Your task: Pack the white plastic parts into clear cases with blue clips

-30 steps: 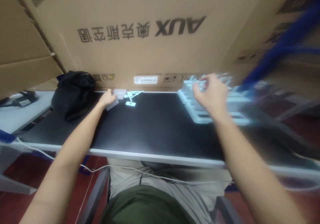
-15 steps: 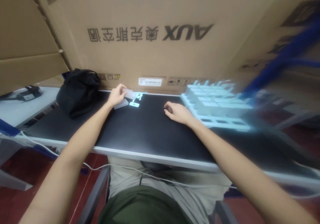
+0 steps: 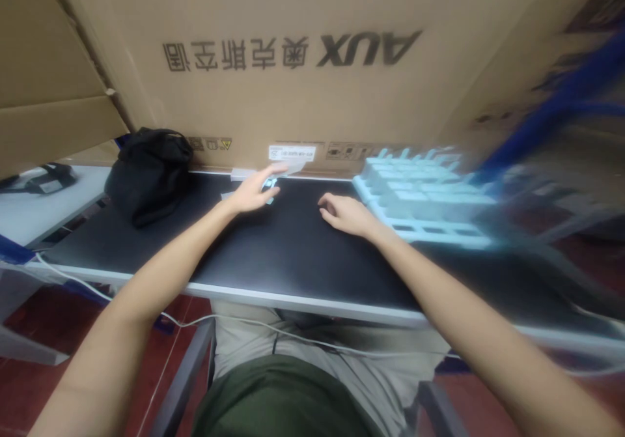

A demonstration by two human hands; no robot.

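My left hand is over the back of the black tabletop, thumb and fingers around a small light blue plastic piece. A pale, translucent flat piece shows blurred at its fingertips; whether the hand holds it too, I cannot tell. Behind the hand lies a whitish flat piece, and another clear edge peeks out beside the wrist. My right hand rests on the tabletop, fingers loosely curled with a gap to the thumb and nothing visible in them. It is nearest to a light blue rack.
A large cardboard box stands along the table's back edge. On the left sits a black bag. A blue metal bar rises at the right. A white cable runs below the table's front edge, above my lap.
My left hand has moved right, from the translucent flat pieces to the light blue piece, and closed around it. My right hand has stayed in place. The view has shifted slightly.
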